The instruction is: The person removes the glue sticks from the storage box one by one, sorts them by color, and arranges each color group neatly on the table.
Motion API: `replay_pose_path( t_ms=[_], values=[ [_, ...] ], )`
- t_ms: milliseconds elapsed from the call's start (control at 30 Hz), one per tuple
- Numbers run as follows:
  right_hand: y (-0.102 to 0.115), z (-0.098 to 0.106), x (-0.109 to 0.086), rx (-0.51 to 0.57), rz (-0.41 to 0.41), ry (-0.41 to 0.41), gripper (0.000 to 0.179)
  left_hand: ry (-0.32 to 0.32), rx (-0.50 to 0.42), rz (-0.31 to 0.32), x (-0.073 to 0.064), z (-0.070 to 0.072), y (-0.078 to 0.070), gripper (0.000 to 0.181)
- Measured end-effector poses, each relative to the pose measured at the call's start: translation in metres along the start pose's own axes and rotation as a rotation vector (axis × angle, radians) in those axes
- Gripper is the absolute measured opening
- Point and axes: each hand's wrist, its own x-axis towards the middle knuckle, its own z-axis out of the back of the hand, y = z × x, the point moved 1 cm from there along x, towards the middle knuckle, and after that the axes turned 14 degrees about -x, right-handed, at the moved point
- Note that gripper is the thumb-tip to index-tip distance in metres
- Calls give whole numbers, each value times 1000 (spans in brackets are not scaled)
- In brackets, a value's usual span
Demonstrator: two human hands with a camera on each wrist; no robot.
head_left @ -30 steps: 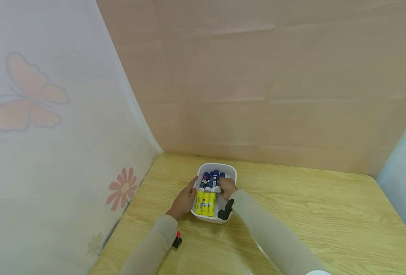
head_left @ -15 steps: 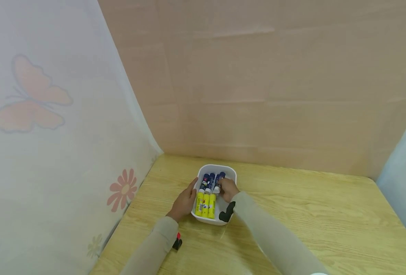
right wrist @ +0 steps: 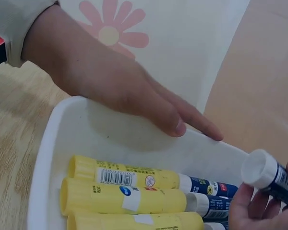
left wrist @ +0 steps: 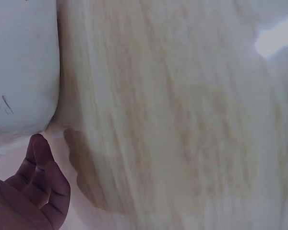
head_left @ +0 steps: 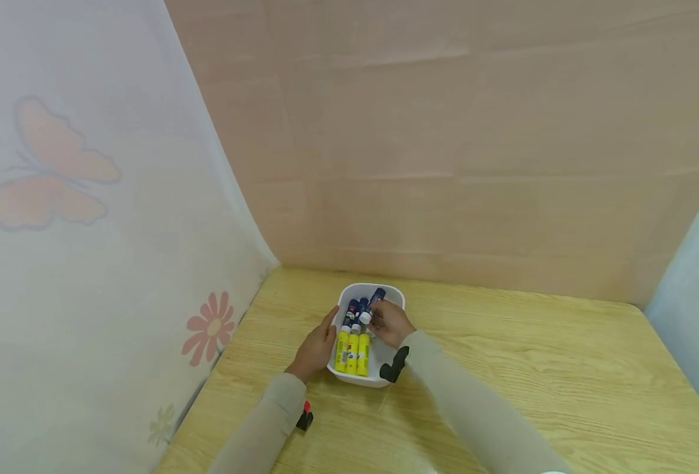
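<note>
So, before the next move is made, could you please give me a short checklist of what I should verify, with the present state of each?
1. Right hand has hold of a tube: ok, its fingers grip the held blue tube.
2. Tray is steadied: ok, the left hand holds the white tray at its left side.
3. Yellow tubes in order: ok, three lie side by side.
4. Free space in the tray: ok, bare floor shows right of the yellow tubes.
5. Count of blue tubes lying in the tray: cannot tell, the right hand blocks part of the head view.
</note>
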Motion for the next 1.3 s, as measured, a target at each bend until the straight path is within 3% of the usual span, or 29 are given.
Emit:
replay_pose_path(
  t_ms=[200,367,533,667,933,1200,1300],
  values=[
    [12,7,-5,58,67,101,28,6,-24,59,0,-5,0,49],
    [21,15,-10,91,105,186,30,-3,-6,53,-6,-3,0,50],
    [30,34,-15,135,128,225,24,6,5,28,-8,-1,-3,50],
    [40,55,-18,133,133,221,32,3,12,36,-8,-2,-7,51],
    [52,98,-28,-15,144,258,62,-19,-12,49,-6,-4,0,50],
    [48,132,-32,-199,92,211,41,-16,-96,64,-4,-7,1,51],
    [44,142,-33,-320,71,171,45,-2,-133,69,-2,-9,1,52]
  ],
)
